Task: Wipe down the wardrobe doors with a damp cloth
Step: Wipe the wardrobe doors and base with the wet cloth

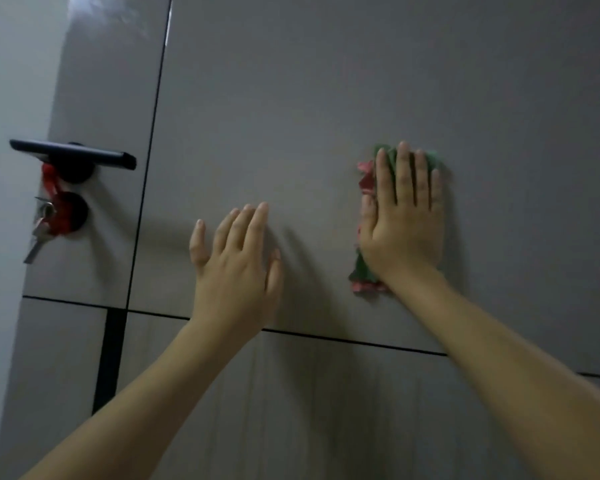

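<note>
A grey wardrobe door (326, 98) fills most of the view. My right hand (404, 216) lies flat with straight fingers on a green and red cloth (366, 178), pressing it against the door panel. The cloth shows above the fingertips, along the hand's left side and below the wrist. My left hand (238, 265) rests flat on the same panel to the left of the cloth, fingers straight and slightly spread, holding nothing.
A black lever handle (73, 155) sits on the door at the left, with keys on a red tag (44, 216) hanging in the lock below it. Dark seams (153, 133) divide the panels; a horizontal seam (326, 336) runs under both hands.
</note>
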`<action>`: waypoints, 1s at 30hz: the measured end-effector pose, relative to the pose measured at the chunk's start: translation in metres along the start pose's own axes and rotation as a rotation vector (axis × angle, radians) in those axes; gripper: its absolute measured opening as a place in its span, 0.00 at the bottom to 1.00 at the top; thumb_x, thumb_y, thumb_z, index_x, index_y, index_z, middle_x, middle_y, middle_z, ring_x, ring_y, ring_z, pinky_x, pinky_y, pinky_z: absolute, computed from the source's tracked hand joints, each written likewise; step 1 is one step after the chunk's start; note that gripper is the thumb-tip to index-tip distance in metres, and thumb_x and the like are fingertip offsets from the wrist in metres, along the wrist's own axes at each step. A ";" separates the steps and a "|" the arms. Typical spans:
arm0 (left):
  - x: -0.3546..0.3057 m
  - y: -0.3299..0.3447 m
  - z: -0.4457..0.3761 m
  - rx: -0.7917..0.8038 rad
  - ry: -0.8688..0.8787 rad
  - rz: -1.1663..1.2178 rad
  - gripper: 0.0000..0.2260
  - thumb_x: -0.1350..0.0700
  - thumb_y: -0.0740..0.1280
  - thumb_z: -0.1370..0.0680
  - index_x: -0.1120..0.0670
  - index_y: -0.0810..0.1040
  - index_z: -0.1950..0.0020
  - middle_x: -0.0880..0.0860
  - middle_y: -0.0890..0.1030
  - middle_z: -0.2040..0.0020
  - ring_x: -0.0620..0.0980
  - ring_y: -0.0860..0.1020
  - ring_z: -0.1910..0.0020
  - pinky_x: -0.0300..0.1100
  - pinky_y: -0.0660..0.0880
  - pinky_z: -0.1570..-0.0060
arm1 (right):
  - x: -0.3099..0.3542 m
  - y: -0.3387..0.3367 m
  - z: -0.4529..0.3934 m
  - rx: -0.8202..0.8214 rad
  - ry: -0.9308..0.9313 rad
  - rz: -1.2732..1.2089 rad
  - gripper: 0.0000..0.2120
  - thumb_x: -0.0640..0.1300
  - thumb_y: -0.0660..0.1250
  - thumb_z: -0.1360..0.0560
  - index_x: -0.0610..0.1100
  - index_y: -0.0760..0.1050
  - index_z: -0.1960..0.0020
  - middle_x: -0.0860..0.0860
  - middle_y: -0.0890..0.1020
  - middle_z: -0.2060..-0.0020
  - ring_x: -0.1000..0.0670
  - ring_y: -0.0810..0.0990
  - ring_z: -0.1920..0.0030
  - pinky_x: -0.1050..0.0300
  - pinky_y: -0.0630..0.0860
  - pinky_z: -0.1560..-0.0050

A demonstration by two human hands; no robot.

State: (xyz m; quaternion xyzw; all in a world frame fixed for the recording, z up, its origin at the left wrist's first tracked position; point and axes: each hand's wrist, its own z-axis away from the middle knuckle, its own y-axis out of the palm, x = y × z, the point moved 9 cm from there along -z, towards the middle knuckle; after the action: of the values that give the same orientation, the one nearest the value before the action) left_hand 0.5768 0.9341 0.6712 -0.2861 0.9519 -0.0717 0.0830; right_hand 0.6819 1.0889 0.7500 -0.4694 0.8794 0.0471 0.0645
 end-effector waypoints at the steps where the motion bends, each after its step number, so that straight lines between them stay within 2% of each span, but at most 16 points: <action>1: 0.004 0.001 0.001 0.003 0.001 0.004 0.27 0.48 0.51 0.24 0.57 0.64 0.26 0.56 0.69 0.29 0.53 0.65 0.28 0.52 0.44 0.29 | 0.021 0.003 0.010 -0.015 -0.025 -0.029 0.27 0.50 0.50 0.20 0.40 0.57 0.24 0.41 0.58 0.25 0.39 0.55 0.25 0.45 0.46 0.25; 4: 0.007 0.001 0.002 -0.003 0.037 -0.003 0.27 0.48 0.52 0.23 0.58 0.65 0.27 0.56 0.71 0.30 0.52 0.67 0.29 0.54 0.47 0.29 | 0.088 0.013 0.078 0.100 -0.481 -0.121 0.26 0.49 0.57 0.21 0.42 0.60 0.25 0.44 0.60 0.26 0.42 0.56 0.25 0.46 0.49 0.25; 6: 0.008 0.000 0.002 0.000 0.072 -0.016 0.26 0.49 0.53 0.23 0.59 0.66 0.27 0.56 0.72 0.30 0.52 0.68 0.29 0.55 0.50 0.29 | 0.086 0.010 0.102 0.185 -0.725 -0.137 0.25 0.51 0.54 0.20 0.43 0.61 0.26 0.46 0.61 0.26 0.44 0.57 0.25 0.46 0.53 0.25; 7: 0.009 -0.001 0.002 0.001 0.092 -0.020 0.26 0.49 0.53 0.23 0.59 0.67 0.28 0.55 0.72 0.30 0.52 0.68 0.30 0.55 0.50 0.30 | 0.077 0.009 0.096 0.197 -0.763 -0.136 0.24 0.52 0.52 0.19 0.44 0.61 0.26 0.45 0.62 0.26 0.44 0.58 0.25 0.46 0.54 0.25; 9: 0.014 0.000 0.000 0.003 0.120 -0.006 0.26 0.49 0.53 0.23 0.58 0.68 0.28 0.55 0.71 0.30 0.52 0.68 0.30 0.55 0.53 0.30 | 0.056 0.008 0.059 0.160 -0.673 -0.118 0.24 0.51 0.52 0.19 0.43 0.61 0.26 0.44 0.63 0.27 0.42 0.59 0.26 0.45 0.55 0.26; 13: 0.020 0.010 0.000 0.020 0.186 -0.003 0.26 0.48 0.53 0.23 0.56 0.67 0.27 0.54 0.68 0.28 0.53 0.65 0.28 0.56 0.60 0.29 | 0.036 0.007 -0.013 0.010 -0.141 -0.019 0.28 0.51 0.49 0.21 0.42 0.56 0.24 0.41 0.59 0.25 0.41 0.55 0.25 0.48 0.46 0.25; 14: 0.021 0.012 0.001 0.025 0.193 -0.001 0.26 0.47 0.53 0.23 0.55 0.66 0.26 0.54 0.68 0.27 0.53 0.65 0.28 0.57 0.60 0.30 | 0.044 0.008 -0.010 -0.010 -0.085 -0.011 0.28 0.51 0.48 0.20 0.41 0.56 0.24 0.41 0.58 0.25 0.40 0.54 0.25 0.47 0.45 0.25; 15: 0.021 0.014 0.002 0.025 0.193 0.006 0.26 0.47 0.54 0.23 0.55 0.66 0.26 0.54 0.68 0.27 0.53 0.64 0.28 0.58 0.61 0.30 | 0.057 0.009 0.000 -0.012 -0.113 -0.016 0.27 0.51 0.48 0.20 0.40 0.57 0.24 0.40 0.58 0.25 0.40 0.54 0.25 0.46 0.45 0.25; 19: 0.022 0.014 0.001 0.026 0.191 0.022 0.27 0.47 0.54 0.24 0.55 0.67 0.27 0.53 0.68 0.27 0.52 0.64 0.28 0.57 0.60 0.30 | 0.090 0.011 0.070 0.125 -0.674 -0.088 0.25 0.51 0.52 0.20 0.43 0.61 0.25 0.43 0.61 0.26 0.41 0.58 0.25 0.42 0.55 0.26; 21: 0.023 0.012 0.000 0.023 0.190 0.037 0.27 0.47 0.55 0.25 0.55 0.69 0.28 0.53 0.69 0.28 0.52 0.65 0.29 0.56 0.61 0.30 | 0.080 0.007 0.068 0.154 -0.811 -0.093 0.24 0.52 0.52 0.20 0.44 0.62 0.26 0.43 0.63 0.27 0.42 0.59 0.26 0.44 0.56 0.26; 23: 0.022 0.011 -0.001 0.032 0.195 0.073 0.26 0.47 0.55 0.25 0.55 0.70 0.28 0.53 0.70 0.28 0.52 0.67 0.29 0.56 0.61 0.30 | 0.066 0.009 0.035 0.133 -0.678 -0.053 0.25 0.52 0.52 0.21 0.45 0.60 0.25 0.43 0.62 0.26 0.42 0.59 0.26 0.47 0.52 0.25; 25: 0.024 0.010 -0.001 0.039 0.202 0.126 0.26 0.47 0.54 0.25 0.54 0.69 0.28 0.52 0.68 0.27 0.51 0.65 0.28 0.55 0.59 0.29 | 0.056 0.010 -0.003 0.062 -0.369 -0.011 0.27 0.51 0.51 0.21 0.45 0.58 0.24 0.42 0.61 0.26 0.40 0.59 0.26 0.48 0.48 0.25; 27: 0.028 0.010 0.001 0.041 0.183 0.189 0.26 0.47 0.53 0.24 0.52 0.66 0.26 0.51 0.65 0.25 0.48 0.60 0.26 0.54 0.53 0.27 | 0.065 0.010 -0.007 -0.026 -0.131 -0.002 0.27 0.51 0.50 0.21 0.42 0.59 0.24 0.40 0.61 0.26 0.39 0.58 0.26 0.45 0.49 0.25; 28: 0.032 0.009 0.003 0.026 0.153 0.218 0.26 0.47 0.52 0.24 0.52 0.64 0.26 0.50 0.64 0.25 0.47 0.58 0.25 0.54 0.51 0.26 | 0.079 0.011 0.006 -0.041 -0.124 -0.019 0.27 0.50 0.51 0.21 0.41 0.60 0.25 0.40 0.61 0.26 0.38 0.58 0.26 0.44 0.49 0.26; 30: 0.039 0.003 0.010 -0.024 0.081 0.238 0.26 0.47 0.52 0.23 0.53 0.64 0.26 0.51 0.64 0.25 0.47 0.56 0.25 0.54 0.46 0.26 | 0.119 0.019 0.053 0.035 -0.353 -0.093 0.27 0.49 0.55 0.22 0.42 0.60 0.25 0.41 0.60 0.26 0.39 0.57 0.26 0.43 0.50 0.26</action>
State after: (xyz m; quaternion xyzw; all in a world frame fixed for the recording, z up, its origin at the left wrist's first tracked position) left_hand 0.5451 0.9136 0.6561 -0.1688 0.9825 -0.0616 0.0490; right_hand 0.6042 1.0101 0.6798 -0.4928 0.8324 0.1105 0.2280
